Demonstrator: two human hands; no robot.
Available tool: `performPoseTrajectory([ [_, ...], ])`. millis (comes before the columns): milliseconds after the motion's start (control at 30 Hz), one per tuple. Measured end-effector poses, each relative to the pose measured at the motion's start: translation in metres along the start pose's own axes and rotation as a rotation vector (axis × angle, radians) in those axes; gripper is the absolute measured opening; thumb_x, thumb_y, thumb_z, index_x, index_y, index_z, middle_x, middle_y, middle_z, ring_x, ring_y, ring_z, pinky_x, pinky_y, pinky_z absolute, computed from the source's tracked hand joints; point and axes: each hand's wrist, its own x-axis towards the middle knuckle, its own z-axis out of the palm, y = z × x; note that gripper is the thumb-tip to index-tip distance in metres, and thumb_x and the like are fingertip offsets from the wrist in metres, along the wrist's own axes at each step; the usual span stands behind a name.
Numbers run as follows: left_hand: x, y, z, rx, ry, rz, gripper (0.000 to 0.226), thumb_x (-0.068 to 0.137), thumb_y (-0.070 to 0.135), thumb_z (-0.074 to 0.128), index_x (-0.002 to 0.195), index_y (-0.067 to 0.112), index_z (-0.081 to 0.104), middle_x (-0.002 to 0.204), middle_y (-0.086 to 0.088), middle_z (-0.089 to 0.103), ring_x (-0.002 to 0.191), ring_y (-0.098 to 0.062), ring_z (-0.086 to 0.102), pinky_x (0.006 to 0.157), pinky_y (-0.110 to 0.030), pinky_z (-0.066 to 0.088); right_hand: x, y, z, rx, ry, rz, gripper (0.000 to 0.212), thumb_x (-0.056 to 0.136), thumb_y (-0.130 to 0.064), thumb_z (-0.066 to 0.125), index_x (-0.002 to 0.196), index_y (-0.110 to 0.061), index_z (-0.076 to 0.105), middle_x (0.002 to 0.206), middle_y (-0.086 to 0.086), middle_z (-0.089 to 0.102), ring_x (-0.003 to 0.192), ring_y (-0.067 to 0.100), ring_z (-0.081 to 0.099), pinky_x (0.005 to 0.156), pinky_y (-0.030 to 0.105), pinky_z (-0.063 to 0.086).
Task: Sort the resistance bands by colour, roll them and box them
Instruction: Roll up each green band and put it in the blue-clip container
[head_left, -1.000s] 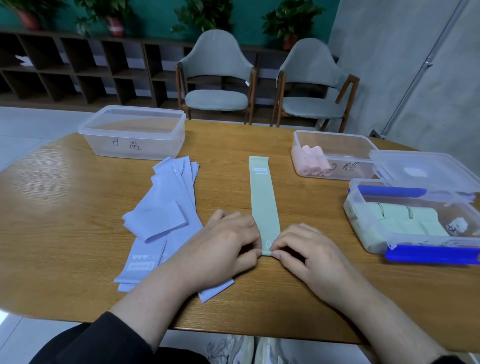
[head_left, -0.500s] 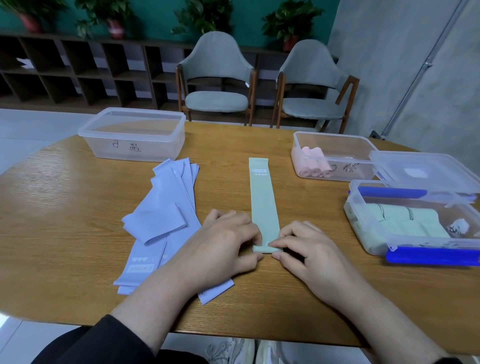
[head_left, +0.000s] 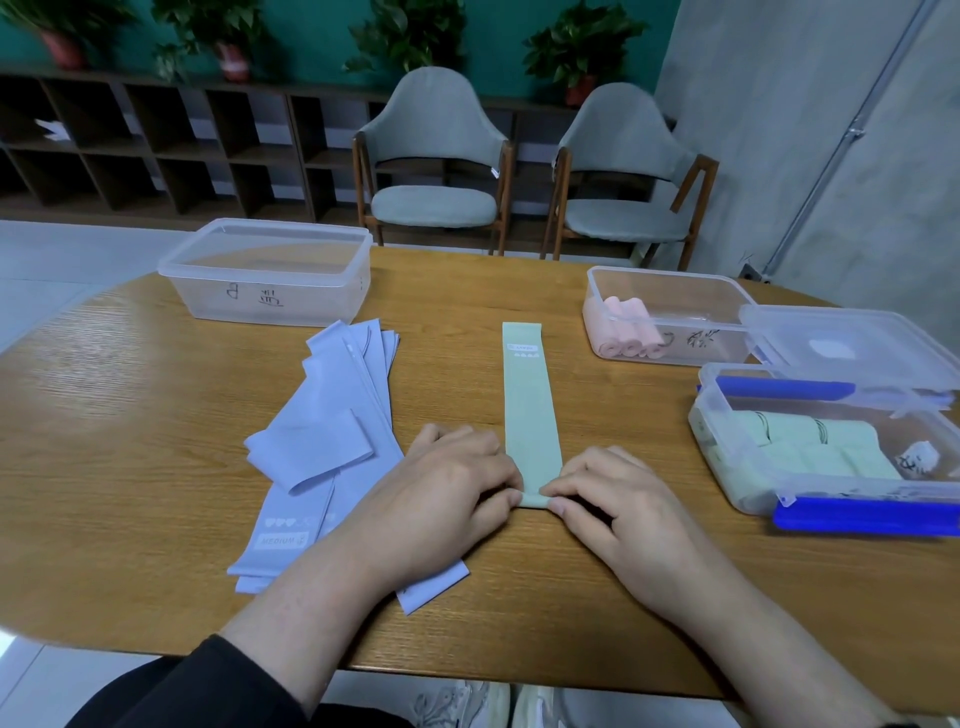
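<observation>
In the head view, the near end of the green band (head_left: 529, 410) is folded into a small roll, and both hands cover part of that roll, so how many turns it has cannot be told. The writing on the box walls and on the band labels is too small or blurred to read, save "MEDIUM" on one lavender band. The right edge cuts off the lidded box and the loose lid (head_left: 852, 345).

The left hand (head_left: 441, 499) has its fingers curled, thumb and fingertips pinching the left side of the rolled end. The right hand (head_left: 618, 504) does likewise on the right side, fingers bent and close together. The left forearm lies across the near end of the lavender bands (head_left: 322, 447).

The green band lies flat on the table (head_left: 130, 467), running straight away from the hands toward the far side. To its left lies the lavender heap; beyond that stands a clear box (head_left: 270, 270). At far right a clear box (head_left: 675, 317) holds pink rolls (head_left: 626, 332); nearer, a blue-clipped box (head_left: 831, 447) holds green rolls (head_left: 810, 447).
</observation>
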Motion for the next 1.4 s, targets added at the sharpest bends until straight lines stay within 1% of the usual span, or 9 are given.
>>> performPoseTrajectory([
  [100,0.0005,0.0016,-0.0011,0.015,0.006,-0.008,0.021,0.101,0.042,0.05,0.1,0.033,0.069,0.095,0.016,0.055,0.096,-0.002,0.045,0.089,-0.025,0.025,0.0,0.0028,0.0014,-0.009,0.002,0.004,0.024,0.093,-0.045,0.059,0.107,-0.031,0.073,0.097,-0.023,0.056,0.097,0.004,0.052,0.086,0.038,0.047],
  [200,-0.0004,0.0021,-0.0012,0.037,0.024,-0.01,0.017,0.096,0.048,0.057,0.103,0.033,0.064,0.097,0.017,0.056,0.096,-0.003,0.046,0.09,-0.026,0.028,0.0002,0.005,0.0026,-0.014,0.015,0.003,0.016,0.092,-0.032,0.07,0.107,-0.029,0.073,0.097,-0.021,0.056,0.098,0.007,0.053,0.085,0.04,0.047],
  [300,-0.0004,0.0028,-0.001,0.045,0.018,-0.002,0.017,0.092,0.047,0.061,0.101,0.033,0.062,0.095,0.017,0.054,0.097,-0.004,0.045,0.09,-0.027,0.028,0.0002,0.0031,0.0015,-0.043,0.023,-0.003,0.013,0.093,-0.03,0.069,0.105,-0.027,0.074,0.099,-0.016,0.054,0.099,0.009,0.051,0.085,0.039,0.048],
  [500,-0.0008,0.0013,0.0004,0.032,0.005,0.009,0.03,0.095,0.051,0.045,0.101,0.032,0.067,0.094,0.019,0.051,0.098,-0.002,0.045,0.093,-0.027,0.027,0.0002,0.0028,-0.0002,-0.004,-0.018,0.007,0.026,0.096,-0.045,0.051,0.105,-0.031,0.07,0.097,-0.022,0.055,0.097,0.004,0.051,0.085,0.036,0.047],
  [867,-0.0012,0.0026,-0.0008,0.044,0.037,-0.027,0.015,0.095,0.044,0.059,0.106,0.034,0.064,0.099,0.018,0.056,0.098,-0.002,0.046,0.091,-0.026,0.027,-0.0003,0.0061,0.0022,-0.013,0.018,0.03,0.019,0.09,-0.031,0.072,0.109,-0.028,0.073,0.099,-0.024,0.056,0.099,0.006,0.052,0.087,0.041,0.048],
  [1000,-0.0007,0.003,-0.0013,0.063,0.024,-0.025,0.017,0.093,0.048,0.061,0.105,0.036,0.061,0.101,0.017,0.056,0.1,-0.003,0.046,0.09,-0.027,0.027,-0.0001,0.0051,0.0018,-0.023,0.01,0.014,0.017,0.094,-0.032,0.067,0.11,-0.028,0.072,0.1,-0.02,0.055,0.1,0.009,0.052,0.085,0.042,0.048],
  [1133,-0.0008,0.0021,-0.0008,0.062,0.02,-0.015,0.017,0.093,0.047,0.06,0.104,0.034,0.063,0.101,0.017,0.056,0.1,-0.004,0.047,0.089,-0.026,0.026,0.0001,0.0003,-0.0012,-0.038,-0.017,0.004,0.029,0.098,-0.044,0.049,0.111,-0.029,0.071,0.101,-0.019,0.054,0.1,0.008,0.051,0.086,0.04,0.048],
  [1200,-0.0008,0.0015,-0.0007,0.06,0.019,-0.007,0.018,0.094,0.047,0.057,0.104,0.033,0.065,0.101,0.017,0.056,0.1,-0.004,0.047,0.088,-0.025,0.024,0.0002,-0.0001,-0.0017,-0.03,-0.026,0.014,0.03,0.098,-0.046,0.048,0.112,-0.031,0.07,0.101,-0.021,0.054,0.1,0.005,0.051,0.086,0.039,0.048],
  [1400,-0.0012,0.0007,0.0012,0.05,0.016,-0.006,0.021,0.1,0.047,0.049,0.104,0.035,0.066,0.098,0.019,0.053,0.098,-0.002,0.045,0.092,-0.028,0.028,-0.0001,0.0025,-0.0014,-0.009,-0.023,0.039,0.016,0.092,-0.035,0.069,0.107,-0.032,0.069,0.1,-0.024,0.056,0.1,0.003,0.052,0.088,0.038,0.047],
])
